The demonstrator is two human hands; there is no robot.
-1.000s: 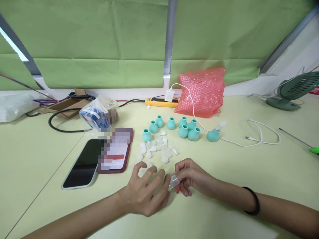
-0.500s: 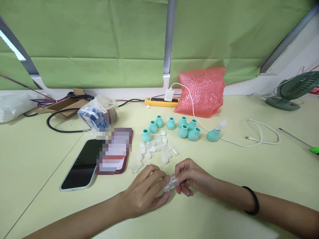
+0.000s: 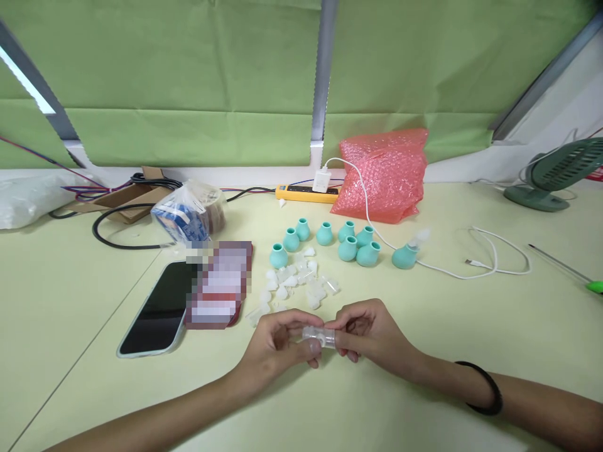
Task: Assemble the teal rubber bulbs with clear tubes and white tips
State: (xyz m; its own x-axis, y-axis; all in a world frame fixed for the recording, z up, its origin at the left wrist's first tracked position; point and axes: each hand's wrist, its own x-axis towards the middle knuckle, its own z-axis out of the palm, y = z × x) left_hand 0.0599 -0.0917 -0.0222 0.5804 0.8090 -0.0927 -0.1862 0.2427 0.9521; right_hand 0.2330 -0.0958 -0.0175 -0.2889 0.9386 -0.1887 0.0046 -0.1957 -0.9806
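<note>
My left hand (image 3: 276,348) and my right hand (image 3: 370,333) meet over the pale green table (image 3: 424,326) and pinch a small clear plastic piece (image 3: 318,334) between their fingertips, one hand at each end. Just behind them lies a heap of several small white and clear plastic parts (image 3: 294,285). Further back stand several teal rubber bulbs (image 3: 325,235), and one teal bulb with a clear tip (image 3: 407,252) lies to the right.
Two phones (image 3: 155,307) lie at the left. A pink bubble-wrap bag (image 3: 384,172), a yellow power strip (image 3: 306,191) with a white charger cable (image 3: 494,251), a plastic-wrapped pack (image 3: 188,213) and a green fan (image 3: 556,172) stand along the back.
My left hand closed from spread fingers onto the clear piece held by my right hand. Both hands lifted it slightly and turned it level.
</note>
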